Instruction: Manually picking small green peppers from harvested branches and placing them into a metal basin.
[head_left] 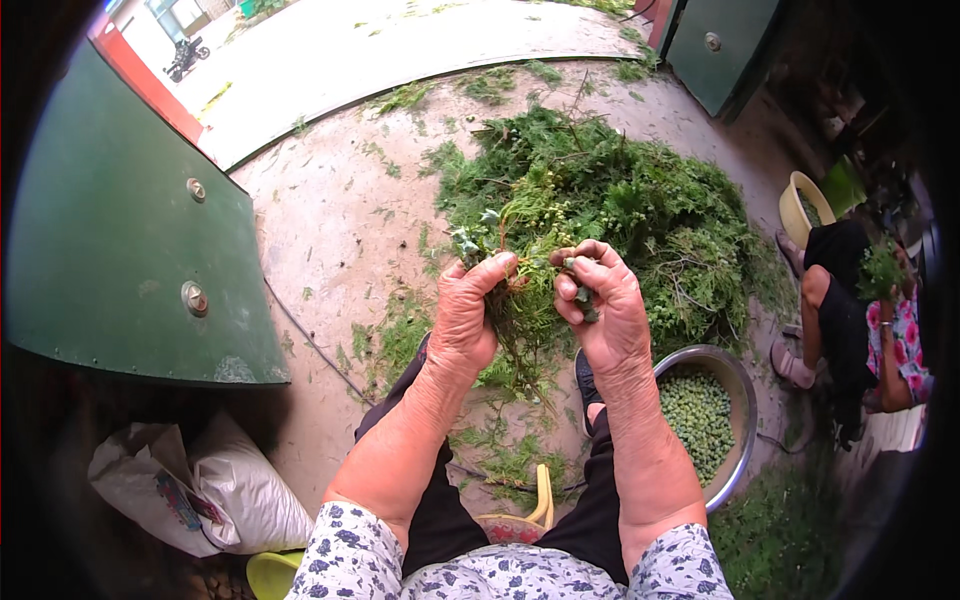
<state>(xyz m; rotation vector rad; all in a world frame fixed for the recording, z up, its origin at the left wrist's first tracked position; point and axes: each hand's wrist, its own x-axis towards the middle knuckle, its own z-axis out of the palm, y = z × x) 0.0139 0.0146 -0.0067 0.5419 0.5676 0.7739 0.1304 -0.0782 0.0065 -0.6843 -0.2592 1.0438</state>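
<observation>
My left hand [468,312] is closed on a leafy evergreen sprig [522,335], whose yellow-green tips hang down between my hands. Pale bluish-green seed cones [466,241] show on the sprig above my left fingertips. My right hand [608,305] is curled, with a few small green cones [586,297] held in its fingers; its thumb and forefinger are close to the sprig. Beyond both hands lies a big heap of cut evergreen branches [600,180] on the floor. To the right of my right forearm stands a metal basin [747,400] holding many green cones [700,425].
Green metal doors [120,230] [722,50] flank the bright doorway. White sacks [245,485] lie at lower left by a yellow-green container [272,575]. A yellow handle [543,495] rises between my legs. At right, a seated person's hand holds a sprig [880,270] near a yellow tub [795,215].
</observation>
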